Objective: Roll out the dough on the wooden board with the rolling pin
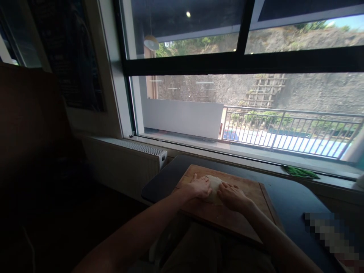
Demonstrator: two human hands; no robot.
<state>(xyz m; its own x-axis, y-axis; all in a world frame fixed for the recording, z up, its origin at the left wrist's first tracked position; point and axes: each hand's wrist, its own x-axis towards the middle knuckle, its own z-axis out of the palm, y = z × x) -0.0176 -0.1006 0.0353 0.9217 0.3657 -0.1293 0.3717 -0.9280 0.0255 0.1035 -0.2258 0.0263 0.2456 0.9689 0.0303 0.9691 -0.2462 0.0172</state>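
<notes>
Dough point(214, 189) between my 2 hands
My left hand point(201, 187) and right hand point(231, 195) are unclenched and contact opposite sides of the dough, which lies on the wooden board point(227, 219) atop the dark table point(292, 197).

One dough lump point(215, 190), one board point(222, 217), one table point(298, 201)
</notes>
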